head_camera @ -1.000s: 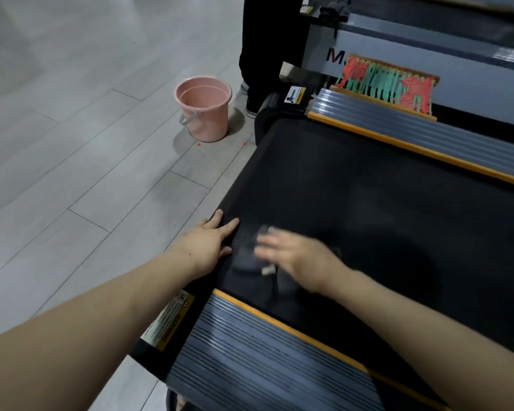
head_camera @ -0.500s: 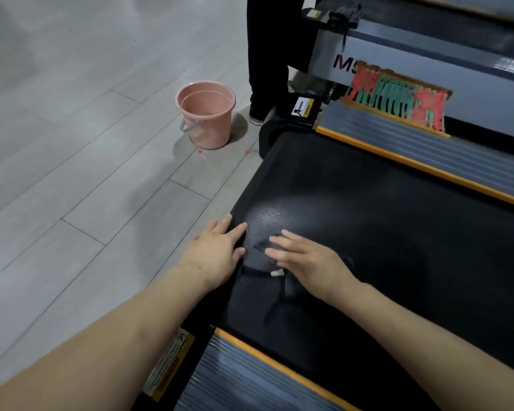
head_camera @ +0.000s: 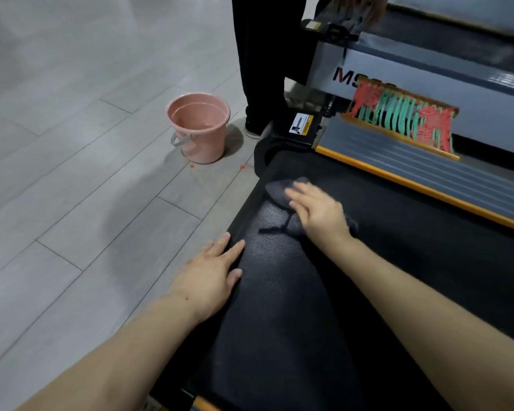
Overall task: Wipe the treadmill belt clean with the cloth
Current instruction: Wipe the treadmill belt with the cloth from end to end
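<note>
Head | right hand [head_camera: 318, 213] flat on cloth [head_camera: 276, 191] | left hand [head_camera: 211, 277] spread, belt [head_camera: 398, 262] edge

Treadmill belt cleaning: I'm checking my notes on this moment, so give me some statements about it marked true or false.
1. The right hand presses a dark cloth flat on the belt. True.
2. The left hand holds the cloth too. False: it rests bare on the belt's edge, apart from the cloth.
3. A pink bucket stands on the floor beside the treadmill. True.
4. The bucket lies tipped over. False: it stands upright.
5. A red and green brush lies on the belt. False: it sits on the far side rail.
</note>
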Demonstrator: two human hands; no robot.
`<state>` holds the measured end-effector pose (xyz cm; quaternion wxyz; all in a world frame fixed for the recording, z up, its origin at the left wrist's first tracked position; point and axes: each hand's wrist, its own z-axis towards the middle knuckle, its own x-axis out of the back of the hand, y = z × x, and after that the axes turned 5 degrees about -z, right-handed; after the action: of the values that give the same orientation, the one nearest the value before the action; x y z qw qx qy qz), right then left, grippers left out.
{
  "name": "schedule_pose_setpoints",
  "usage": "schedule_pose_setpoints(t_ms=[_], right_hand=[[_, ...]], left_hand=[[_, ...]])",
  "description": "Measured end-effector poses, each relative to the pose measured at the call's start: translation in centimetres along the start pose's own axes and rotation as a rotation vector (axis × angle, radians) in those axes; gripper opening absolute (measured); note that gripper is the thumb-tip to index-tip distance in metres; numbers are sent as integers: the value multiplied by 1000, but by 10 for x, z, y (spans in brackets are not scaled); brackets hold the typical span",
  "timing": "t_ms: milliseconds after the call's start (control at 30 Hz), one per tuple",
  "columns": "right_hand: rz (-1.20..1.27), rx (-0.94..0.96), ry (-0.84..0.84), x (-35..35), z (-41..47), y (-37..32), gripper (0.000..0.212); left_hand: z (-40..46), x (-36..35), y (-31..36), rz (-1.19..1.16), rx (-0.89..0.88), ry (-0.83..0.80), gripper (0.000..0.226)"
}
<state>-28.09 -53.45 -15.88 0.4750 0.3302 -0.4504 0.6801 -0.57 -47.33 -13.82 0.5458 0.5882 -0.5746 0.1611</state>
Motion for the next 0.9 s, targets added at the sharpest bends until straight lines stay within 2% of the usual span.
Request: schedule_pose_setpoints(t_ms=[100,167,200,300,367,467,600,700,767,900], right_hand=[[46,217,-138,6,-31,-10,28],[12,277,-152,5,-13,6,29],[-14,236,-122,2,4,18,29],[-55,-52,-78,-6,61,47,29],[-48,-137,-69,-12,73,50,30],[-3,-115,-59,-8,59,40,29],[45,120,-109,8,6,24,30],[53,187,-138,11,4,30,31],[28,134,-144,0,37,36,32],[19,-108,-83,-28,92,37,31]], left_hand=[[1,-1,2,18,-2,6,61],[1,-1,3,33,-2,18,62],[1,-1,3,41,-1,18,62],[0,1,5,58,2,17,61],[0,2,5,64,0,26,61],[1,1,2,52,-8,27,60],[9,-1,-2,15,-4,51,59],[13,-1,1,-3,7,84,58],[13,1,3,12,34,79,58],[11,5,7,65,53,69,57]])
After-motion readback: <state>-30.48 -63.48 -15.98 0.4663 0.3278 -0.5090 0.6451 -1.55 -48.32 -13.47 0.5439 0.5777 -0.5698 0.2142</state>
